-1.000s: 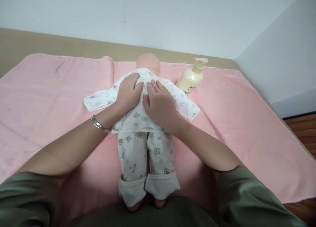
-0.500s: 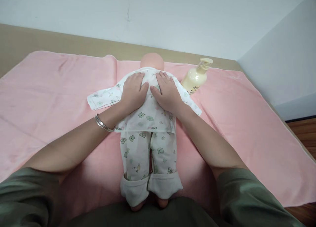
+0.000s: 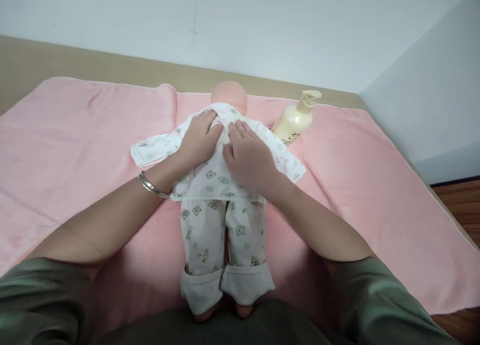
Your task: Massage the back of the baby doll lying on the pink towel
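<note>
We're left of the bottle (image 3: 294, 120), left hand (image 3: 198, 137) and right hand (image 3: 250, 157) flat on the doll (image 3: 229, 96), fingers close together, thumbs out; sideways pushing could ruck its shirt (image 3: 214, 179).

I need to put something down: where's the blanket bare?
Bare blanket lies left of the doll, beyond the left forearm, and right of the bottle, beyond the right forearm. The shirt is crowded: left hand and right hand lie there.

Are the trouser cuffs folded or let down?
Folded: both cuffs show a plain, wide band turned up over the printed legs, feet partly visible below.
</note>
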`<state>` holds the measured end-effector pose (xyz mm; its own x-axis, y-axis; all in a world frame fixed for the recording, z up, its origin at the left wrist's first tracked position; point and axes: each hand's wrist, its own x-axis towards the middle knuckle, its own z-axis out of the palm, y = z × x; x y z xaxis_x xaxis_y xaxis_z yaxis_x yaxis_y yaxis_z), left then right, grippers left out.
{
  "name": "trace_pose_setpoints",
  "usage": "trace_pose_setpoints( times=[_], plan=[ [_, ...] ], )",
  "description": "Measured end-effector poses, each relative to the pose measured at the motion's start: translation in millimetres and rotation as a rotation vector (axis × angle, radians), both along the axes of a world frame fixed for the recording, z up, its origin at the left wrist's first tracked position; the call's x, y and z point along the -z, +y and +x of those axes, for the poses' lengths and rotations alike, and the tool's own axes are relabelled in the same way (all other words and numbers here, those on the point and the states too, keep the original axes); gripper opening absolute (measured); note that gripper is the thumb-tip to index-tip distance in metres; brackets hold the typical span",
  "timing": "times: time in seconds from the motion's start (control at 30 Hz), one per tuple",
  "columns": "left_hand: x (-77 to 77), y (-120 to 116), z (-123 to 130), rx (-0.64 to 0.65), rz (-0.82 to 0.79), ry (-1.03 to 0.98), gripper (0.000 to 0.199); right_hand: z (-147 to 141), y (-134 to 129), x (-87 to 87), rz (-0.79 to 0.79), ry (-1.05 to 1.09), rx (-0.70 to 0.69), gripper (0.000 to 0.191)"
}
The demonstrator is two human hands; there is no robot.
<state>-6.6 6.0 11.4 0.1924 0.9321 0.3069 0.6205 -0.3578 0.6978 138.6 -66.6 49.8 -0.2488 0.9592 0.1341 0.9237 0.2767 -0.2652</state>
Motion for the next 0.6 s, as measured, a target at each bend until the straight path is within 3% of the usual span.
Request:
trace_pose_setpoints(
  times=[0.1, 0.23, 0.37, 0.47, 0.6],
  plan=[
    [1.0, -3.1, 2.4, -0.02, 0.021, 0.016, 0.047, 0.2, 0.6, -2.3, -0.022, 0.041, -0.022, 0.06],
    [-0.7, -27.1, 14.0, -0.018, 0.06, 0.15, 0.059, 17.7, 33.1, 2.2, -0.05, 0.144, -0.053, 0.056],
    [-10.4, -45.7, 22.0, 0.015, -0.02, 0.251, 0.066, 30.4, 53.2, 6.4, -0.009, 0.205, -0.181, 0.041],
    [-13.4, -37.0, 18.4, 0.015, -0.072, 0.185, 0.068, 22.6, 37.9, 4.6, -0.016, 0.144, -0.127, 0.05],
    [-4.9, -11.3, 6.4, 0.019, -0.021, 0.036, 0.059, 4.2, 5.2, -0.2, 0.001, 0.019, -0.076, 0.062]
  ],
)
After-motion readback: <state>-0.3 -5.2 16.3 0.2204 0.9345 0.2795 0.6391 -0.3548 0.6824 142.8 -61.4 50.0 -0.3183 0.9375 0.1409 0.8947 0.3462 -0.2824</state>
